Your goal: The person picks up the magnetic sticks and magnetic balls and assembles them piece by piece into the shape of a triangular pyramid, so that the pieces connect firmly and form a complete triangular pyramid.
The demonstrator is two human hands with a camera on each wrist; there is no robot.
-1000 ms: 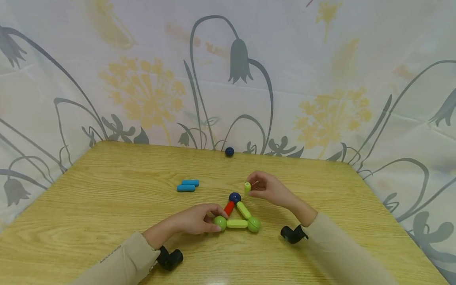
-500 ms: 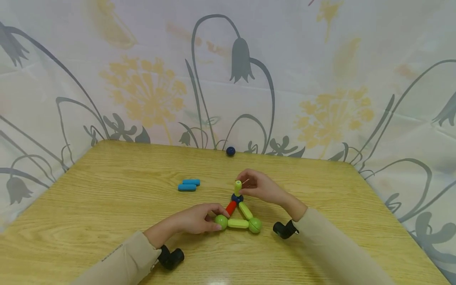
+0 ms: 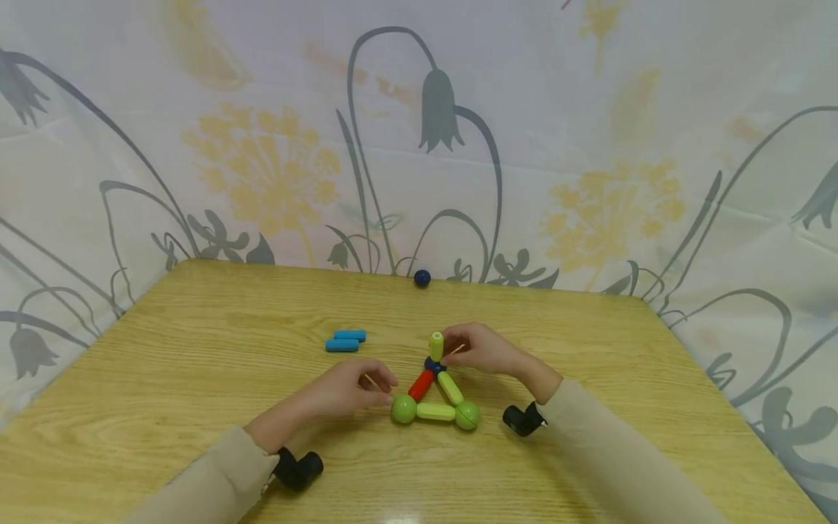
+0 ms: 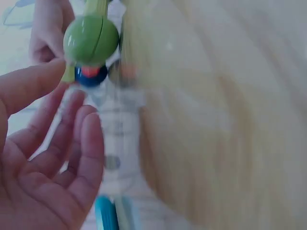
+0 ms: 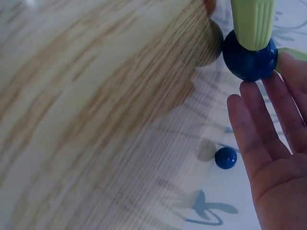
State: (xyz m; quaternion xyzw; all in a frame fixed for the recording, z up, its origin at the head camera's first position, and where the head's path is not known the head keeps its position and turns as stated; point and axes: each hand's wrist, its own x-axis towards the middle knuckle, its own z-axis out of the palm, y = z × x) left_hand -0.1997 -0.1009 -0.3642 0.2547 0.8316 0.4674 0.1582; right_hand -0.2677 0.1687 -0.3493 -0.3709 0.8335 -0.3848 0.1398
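Observation:
On the table lies a triangle of ball-and-rod building pieces: a red rod [image 3: 421, 386], two lime rods, two green balls and a dark blue ball [image 5: 249, 56] at its far corner. Another lime rod [image 3: 436, 346] stands upright on that blue ball. My right hand [image 3: 483, 349] pinches the blue ball at the rod's foot, with fingertips against it and the thumb across from them. My left hand [image 3: 340, 393] is beside the left green ball [image 3: 404, 409], fingers loosely bent and holding nothing. In the left wrist view its thumb tip overlaps the edge of a green ball [image 4: 91, 40].
Two blue rods [image 3: 343, 340] lie side by side left of the triangle. A loose dark blue ball [image 3: 422, 278] rests at the table's far edge, before a flower-patterned cloth [image 3: 275, 145]. A black camera mount sits on each wrist.
My right hand has brought the lime rod left onto the blue ball, then slid down from the rod to the ball. My left hand has let go of the green ball and drawn back left.

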